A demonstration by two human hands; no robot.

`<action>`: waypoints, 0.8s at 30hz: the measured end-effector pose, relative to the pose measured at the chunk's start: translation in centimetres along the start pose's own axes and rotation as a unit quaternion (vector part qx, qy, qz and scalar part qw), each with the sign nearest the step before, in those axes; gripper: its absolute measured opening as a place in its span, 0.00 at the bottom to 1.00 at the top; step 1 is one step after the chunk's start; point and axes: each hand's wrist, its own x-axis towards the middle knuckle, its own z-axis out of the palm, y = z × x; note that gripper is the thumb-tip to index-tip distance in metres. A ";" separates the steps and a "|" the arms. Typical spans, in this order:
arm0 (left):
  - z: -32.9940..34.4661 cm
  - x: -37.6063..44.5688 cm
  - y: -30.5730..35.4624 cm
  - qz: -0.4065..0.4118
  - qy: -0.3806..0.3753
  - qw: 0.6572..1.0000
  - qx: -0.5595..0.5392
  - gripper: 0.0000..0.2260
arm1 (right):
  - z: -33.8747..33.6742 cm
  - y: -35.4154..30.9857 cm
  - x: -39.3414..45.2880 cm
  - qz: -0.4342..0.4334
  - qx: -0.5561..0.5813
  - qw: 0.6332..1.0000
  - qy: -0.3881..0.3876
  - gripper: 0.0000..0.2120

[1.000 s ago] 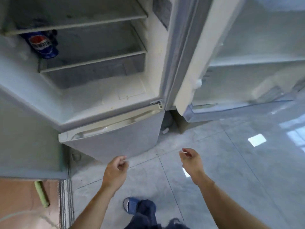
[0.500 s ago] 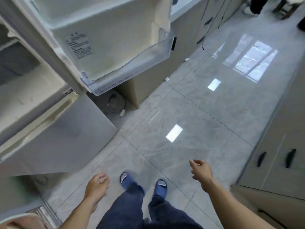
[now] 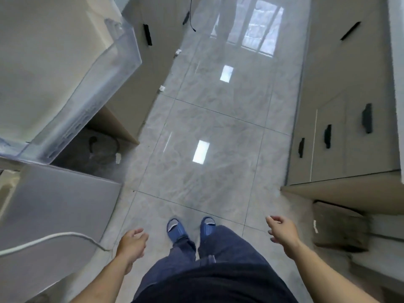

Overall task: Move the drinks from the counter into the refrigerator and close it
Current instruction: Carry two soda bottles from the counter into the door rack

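Grey tile floor [image 3: 218,132]: glossy, fills the middle of the head view; person stands on it in blue slippers [image 3: 190,228], feet side by side.
Refrigerator door [image 3: 50,68]: hangs open at upper left, clear door bin [image 3: 91,99] along its lower edge; no bottle seen in the visible part of the bin.
Lower refrigerator panel [image 3: 56,206]: grey, at left, just beside the left forearm.
Drinks: none in view; their place cannot be told from this frame. Worktop not visible as a surface either, only cabinet fronts.
Cabinets [image 3: 349,132]: right side, black handles, doors closed. A second run of cabinet fronts stands behind the open door.
White cable [image 3: 54,237]: crosses the lower left foreground, blurred; likely part of the head rig.
Left hand [image 3: 131,243]: low at hip side, palm turned down, fingers loosely extended, holds nothing.
Right hand [image 3: 282,232]: held out from the body toward the right cabinets, fingers loosely spread, thumb apart, holds nothing.
Arm pose: both forearms bare, elbows bent, hands well apart on either side of the legs; reads as a walking or turning posture.
Judgement, why so: door left open so further drinks can go in; free hands suit fetching the next one.
Judgement, stage: fetching step; closing not yet done.
Risk: open door and bin stand near the walking path.
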 end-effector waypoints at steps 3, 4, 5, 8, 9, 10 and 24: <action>0.9 1.9 4.8 0.028 -0.018 0.999 0.012 0.12 | 0.0 1.0 -0.2 0.033 0.017 0.999 0.004 0.10; 1.4 2.4 6.4 0.036 -0.028 0.999 0.011 0.13 | -0.1 1.2 -0.2 0.042 0.022 0.999 0.006 0.09; 2.0 2.9 7.9 0.045 -0.038 0.998 0.009 0.13 | -0.1 1.4 -0.2 0.047 0.026 0.999 0.008 0.09; 3.8 4.3 12.6 0.073 -0.057 0.996 0.009 0.12 | -0.5 1.1 0.7 0.064 0.036 0.997 0.014 0.09; 4.4 4.7 14.0 0.078 -0.061 0.995 0.013 0.12 | -0.7 0.9 1.2 0.070 0.037 0.997 0.015 0.09; 5.0 5.1 15.2 0.080 -0.063 0.995 0.017 0.12 | -0.8 0.6 1.8 0.075 0.034 0.996 0.013 0.09; 11.1 5.2 28.6 0.014 0.023 0.998 -0.053 0.12 | -6.9 -23.0 21.2 -0.015 -0.008 0.997 -0.071 0.12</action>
